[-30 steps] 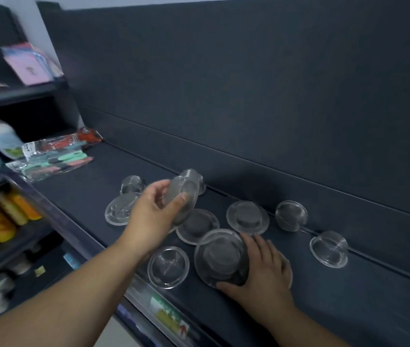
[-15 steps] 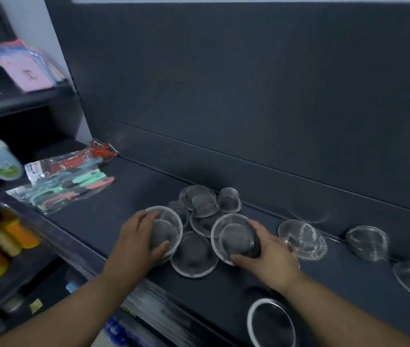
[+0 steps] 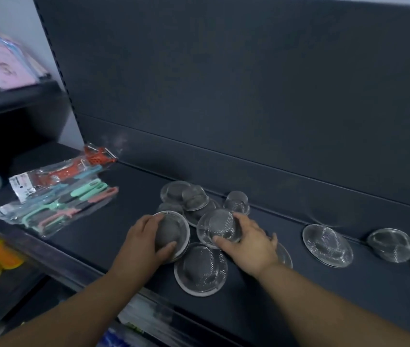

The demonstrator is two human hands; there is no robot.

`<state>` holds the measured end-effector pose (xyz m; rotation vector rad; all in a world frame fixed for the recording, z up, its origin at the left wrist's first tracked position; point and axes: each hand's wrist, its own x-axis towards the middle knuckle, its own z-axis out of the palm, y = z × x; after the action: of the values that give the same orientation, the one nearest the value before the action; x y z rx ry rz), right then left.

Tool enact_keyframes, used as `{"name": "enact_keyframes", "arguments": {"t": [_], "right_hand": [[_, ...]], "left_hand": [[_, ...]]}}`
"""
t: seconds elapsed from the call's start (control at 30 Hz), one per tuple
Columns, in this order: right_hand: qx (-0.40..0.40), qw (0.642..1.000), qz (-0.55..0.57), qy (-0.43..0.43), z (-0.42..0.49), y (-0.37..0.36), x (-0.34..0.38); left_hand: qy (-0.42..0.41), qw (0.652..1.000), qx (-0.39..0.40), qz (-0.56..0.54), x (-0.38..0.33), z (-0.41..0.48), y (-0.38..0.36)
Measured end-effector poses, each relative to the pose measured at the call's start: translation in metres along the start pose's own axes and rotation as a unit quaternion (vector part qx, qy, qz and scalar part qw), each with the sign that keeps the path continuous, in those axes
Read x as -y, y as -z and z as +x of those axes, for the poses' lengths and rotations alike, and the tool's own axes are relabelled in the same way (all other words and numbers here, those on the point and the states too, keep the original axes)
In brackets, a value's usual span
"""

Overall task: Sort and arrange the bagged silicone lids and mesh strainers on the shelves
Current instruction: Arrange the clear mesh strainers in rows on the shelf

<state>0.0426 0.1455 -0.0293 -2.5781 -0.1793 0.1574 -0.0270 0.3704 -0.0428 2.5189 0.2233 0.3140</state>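
Shelf, dark grey metal (image 3: pixel 128 246), backed by a matching dark panel (image 3: pixel 249 96); it carries every item listed here.

Clear plastic packs of mint, pink and orange combs (image 3: pixel 58 204): overlapping at the shelf's left end, well apart from the strainers.

Left hand (image 3: pixel 146 244): fingers and thumb curled over the dome of a round steel mesh strainer (image 3: pixel 176 231), which sits dome-up near the shelf's front edge.

Right hand (image 3: pixel 250 249): thumb on the near rim and fingers round the far side of a second mesh strainer (image 3: pixel 220 225), gripped and tilted, just right of the first.

Front strainer (image 3: pixel 201 269): dome-up on the shelf, between the two wrists.

Back stack of strainers (image 3: pixel 186 196): overlapping, close to the panel.

Wide-rimmed strainer (image 3: pixel 327 245): alone, right of the right hand.

Far-right strainer (image 3: pixel 390 244): further along, near the panel.

Small deep strainer (image 3: pixel 237 202): at the panel, beside the stack.
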Motion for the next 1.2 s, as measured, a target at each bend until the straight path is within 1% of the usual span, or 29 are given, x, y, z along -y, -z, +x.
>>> {"name": "enact_keyframes", "arguments": {"t": [0.1,0.2,0.27,0.3,0.37,0.43,0.53,0.6,0.67,0.7,0.77,0.8,0.83,0.9,0.93,0.97,1.0,1.07,1.1,1.13,1.17,1.2], "right_hand": [[0.021,1.0,-0.001,0.004,0.003,0.001,0.009],[0.001,1.0,0.023,0.009,-0.003,0.015,0.008],[-0.027,0.998,0.048,0.012,-0.013,0.031,-0.002],[-0.037,0.998,0.055,0.016,-0.021,0.04,-0.01],[-0.023,0.998,0.049,0.017,-0.044,0.056,-0.029],[0.014,1.0,0.019,0.014,-0.075,0.067,-0.05],[0.071,0.997,-0.035,0.008,-0.119,0.069,-0.079],[0.106,0.993,-0.054,0.001,-0.135,0.063,-0.09],[0.1,0.992,-0.067,0.021,-0.137,0.054,-0.095],[0.083,0.994,-0.065,0.04,-0.132,0.049,-0.096],[0.047,0.996,-0.037,0.067,-0.118,0.042,-0.093],[0.023,0.997,-0.009,0.069,-0.109,0.04,-0.09],[-0.004,0.998,0.032,0.06,-0.099,0.039,-0.086],[-0.062,0.987,0.149,0.007,-0.082,0.044,-0.075],[-0.078,0.971,0.225,-0.035,-0.075,0.051,-0.07],[-0.072,0.943,0.315,-0.078,-0.07,0.059,-0.066],[-0.041,0.904,0.411,-0.113,-0.067,0.066,-0.063],[0.067,0.812,0.555,-0.169,-0.066,0.08,-0.064],[0.107,0.767,0.602,-0.195,-0.066,0.085,-0.07],[0.131,0.731,0.636,-0.21,-0.067,0.09,-0.078],[0.14,0.707,0.659,-0.215,-0.067,0.095,-0.087],[0.137,0.699,0.668,-0.215,-0.066,0.1,-0.098]], "left_hand": [[-0.039,0.999,-0.008,-0.003,-0.007,0.01,0.0],[-0.063,0.997,-0.043,-0.009,-0.02,0.015,0.002],[-0.074,0.995,-0.07,-0.018,-0.03,0.016,0.003],[-0.083,0.994,-0.072,-0.024,-0.037,0.016,0.002],[-0.091,0.994,-0.056,-0.027,-0.049,0.021,-0.002],[-0.075,0.996,-0.039,-0.012,-0.054,0.033,-0.01],[-0.008,0.999,-0.031,0.005,-0.05,0.05,-0.02],[0.02,0.999,-0.024,0.022,-0.048,0.055,-0.023],[0.027,0.998,-0.031,0.038,-0.05,0.054,-0.024],[0.012,0.998,-0.051,0.043,-0.054,0.051,-0.026],[-0.054,0.994,-0.089,0.024,-0.072,0.036,-0.03],[-0.097,0.992,-0.081,-0.005,-0.084,0.024,-0.035],[-0.144,0.988,-0.048,-0.041,-0.099,0.009,-0.04],[-0.218,0.969,0.076,-0.094,-0.129,-0.023,-0.053],[-0.227,0.958,0.134,-0.117,-0.141,-0.035,-0.062],[-0.215,0.949,0.177,-0.148,-0.152,-0.042,-0.071],[-0.189,0.945,0.196,-0.184,-0.162,-0.046,-0.078],[-0.131,0.94,0.192,-0.248,-0.181,-0.042,-0.09],[-0.119,0.94,0.184,-0.262,-0.189,-0.039,-0.095],[-0.116,0.94,0.178,-0.266,-0.195,-0.036,-0.1],[-0.121,0.94,0.176,-0.265,-0.201,-0.035,-0.105],[-0.122,0.941,0.175,-0.262,-0.207,-0.035,-0.111]]}}
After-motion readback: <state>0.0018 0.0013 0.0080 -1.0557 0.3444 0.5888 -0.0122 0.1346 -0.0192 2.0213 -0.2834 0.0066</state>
